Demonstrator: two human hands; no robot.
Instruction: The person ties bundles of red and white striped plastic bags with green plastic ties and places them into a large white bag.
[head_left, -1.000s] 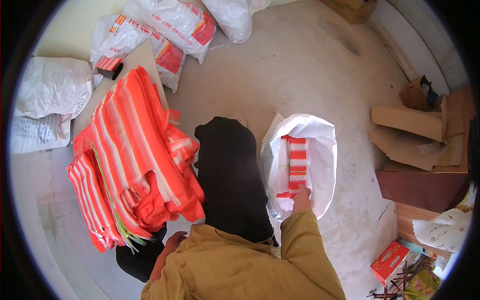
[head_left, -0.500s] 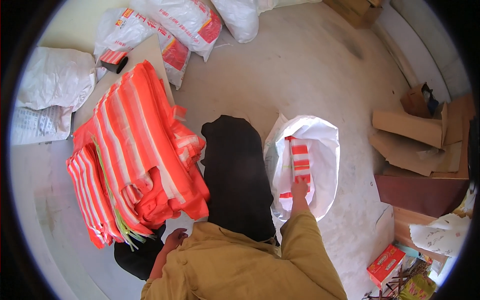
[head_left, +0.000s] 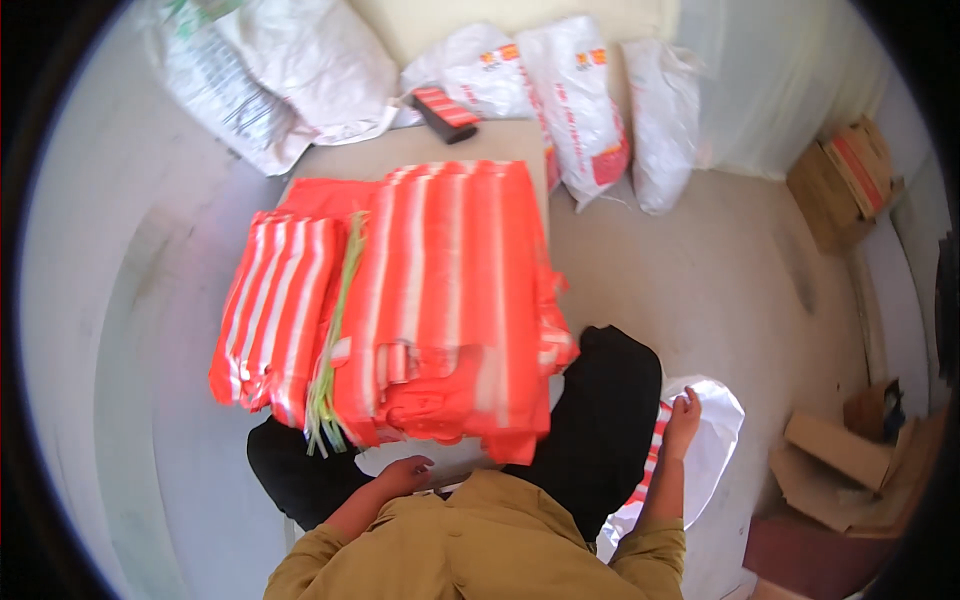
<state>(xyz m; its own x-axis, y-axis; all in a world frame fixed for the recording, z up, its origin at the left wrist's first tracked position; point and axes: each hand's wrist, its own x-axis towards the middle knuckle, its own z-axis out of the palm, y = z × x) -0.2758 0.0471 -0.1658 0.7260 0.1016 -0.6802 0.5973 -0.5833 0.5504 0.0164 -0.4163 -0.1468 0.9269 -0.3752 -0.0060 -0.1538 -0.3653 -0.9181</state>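
In front of me lies a tall stack of red-and-white striped plastic bags (head_left: pixel 440 270) on a low table. A smaller striped bundle (head_left: pixel 275 310) sits to its left, and pale green strips (head_left: pixel 340 340) run between the two. Below the stack's near edge, my left hand (head_left: pixel 405 474) rests by my lap, fingers loosely stretched and holding nothing. My right hand (head_left: pixel 683 422) is raised over the white sack (head_left: pixel 715 440) beside my right knee, fingers apart with nothing in them. Folded striped bags (head_left: pixel 652 455) show inside that sack, partly hidden by my forearm and leg.
A dark roll with a striped top (head_left: pixel 445 113) lies at the table's far edge. White filled sacks (head_left: pixel 575 110) line the wall behind. A cardboard box (head_left: pixel 845 185) stands far right, and opened cartons (head_left: pixel 840 455) are at the near right.
The view has swung left toward the striped stack. My right hand has come up out of the white sack, leaving the striped bags inside. My left hand now shows more fully.
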